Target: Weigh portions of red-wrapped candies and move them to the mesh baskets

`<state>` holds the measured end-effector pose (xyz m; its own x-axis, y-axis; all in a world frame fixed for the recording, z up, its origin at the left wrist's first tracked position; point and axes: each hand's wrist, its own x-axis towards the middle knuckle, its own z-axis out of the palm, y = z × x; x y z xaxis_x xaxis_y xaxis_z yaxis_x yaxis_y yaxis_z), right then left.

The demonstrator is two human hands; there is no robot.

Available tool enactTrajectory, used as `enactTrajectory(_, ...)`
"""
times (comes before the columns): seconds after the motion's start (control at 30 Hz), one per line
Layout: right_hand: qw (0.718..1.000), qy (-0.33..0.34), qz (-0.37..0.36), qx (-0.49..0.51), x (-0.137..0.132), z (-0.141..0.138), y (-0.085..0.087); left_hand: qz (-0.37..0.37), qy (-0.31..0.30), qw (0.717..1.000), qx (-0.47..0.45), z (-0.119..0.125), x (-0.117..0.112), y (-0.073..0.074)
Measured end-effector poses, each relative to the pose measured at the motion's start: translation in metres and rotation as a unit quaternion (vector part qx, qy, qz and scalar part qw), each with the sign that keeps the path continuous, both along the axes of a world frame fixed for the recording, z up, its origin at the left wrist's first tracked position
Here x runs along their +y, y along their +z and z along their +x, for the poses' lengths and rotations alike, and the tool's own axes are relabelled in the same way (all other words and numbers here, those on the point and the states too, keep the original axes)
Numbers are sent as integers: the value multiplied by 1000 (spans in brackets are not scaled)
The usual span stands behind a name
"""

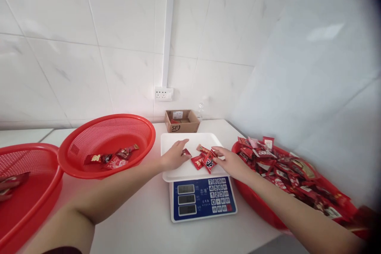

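Observation:
Over the left part of the scale's white tray [171,172], my left hand [175,156] has its thumb and index finger apart. A small red snack packet [186,152] is between them, close to the thumb. My right hand [233,162] reaches in from the other side, its fingertips closed around the edge of a red snack packet [213,153]. More red snack packets [205,161] lie in a small heap on the tray between my hands. Below the tray is the scale's blue panel [204,199], with number keys and three displays, whose digits I cannot read.
To the right, a red basket [253,194] is heaped with snack packets [279,170]. Two red mesh baskets stand on the left: one [107,121] with several packets, the other [32,214] with a few at its left. A cardboard box [183,127] and clear bottle [201,110] are behind the scale.

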<state>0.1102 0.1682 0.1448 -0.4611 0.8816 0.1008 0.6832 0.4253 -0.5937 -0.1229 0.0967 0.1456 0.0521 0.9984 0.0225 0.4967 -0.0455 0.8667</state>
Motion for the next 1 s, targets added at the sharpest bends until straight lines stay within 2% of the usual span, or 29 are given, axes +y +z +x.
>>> enactTrajectory(0.1, 997, -19, 56, -39, 3, 25, 7, 12, -36, 997, 68, -1, -3, -1)
enactTrajectory(0.2, 992, -53, 78, -87, 9, 60, 13, 4, -110, 978, 177, -4, -10, -3)
enactTrajectory(0.3, 986, -73, 44, -146, 11, 95, 13, 3, -161, 942, 295, -3, -11, -5)
enactTrajectory(0.4, 976, -75, -12, -206, 4, 116, 3, -6, -172, 933, 316, 4, -3, -5)
enactTrajectory(0.5, 963, -88, -33, -251, -5, 122, -10, -7, -164, 933, 321, 15, 3, -3)
enactTrajectory(0.6, 958, -108, -19, -266, -10, 124, -18, 20, -151, 926, 344, 25, 0, -2)
enactTrajectory(0.7, 958, -130, -2, -257, -9, 129, -18, 73, -136, 917, 367, 29, -14, -5)
enactTrajectory(0.83, 961, -153, 20, -228, -5, 138, -12, 139, -133, 908, 373, 27, -31, -16)
enactTrajectory(1.0, 964, -148, 39, -216, 0, 133, -11, 148, -138, 901, 384, 27, -39, -18)
